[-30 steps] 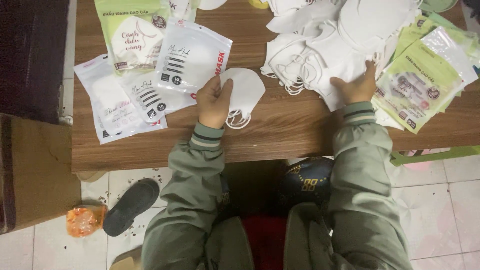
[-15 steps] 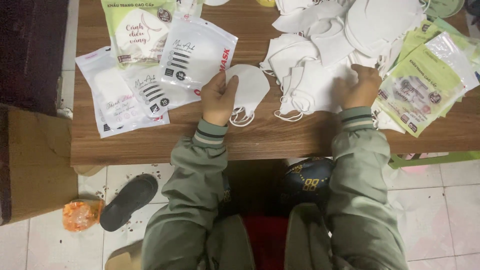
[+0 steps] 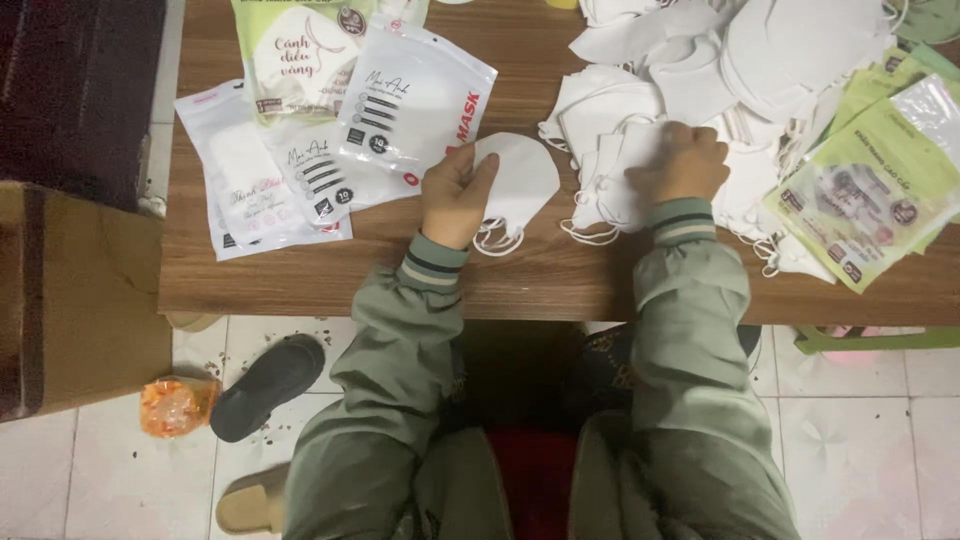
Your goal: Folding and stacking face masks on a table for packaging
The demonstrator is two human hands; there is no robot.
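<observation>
A folded white face mask lies flat on the wooden worktop, close to the middle of its near edge. Its long axis runs roughly from the far side of the worktop to the near side, a little tilted; the rounded, bulging edge faces the pile of masks on the right, and the ear loops trail off its near end toward the worktop's front edge. The left hand rests on the mask's left edge, with the thumb and fingers closed lightly on that edge, pinning it down.

Just right of the mask, the right hand lies palm down on a loose pile of white masks. Its fingers are curled onto the top masks of the heap; whether they actually pinch one, I cannot tell.

Left of the mask, touching or nearly touching it, sit several flat white packets, overlapping each other, with a green and white packet beyond them. Well to the right of the mask, past the pile, lie green packets at the worktop's right end.

Below the mask, off the worktop, the tiled floor shows a dark slipper and an orange bag, with a cardboard box at far left.
</observation>
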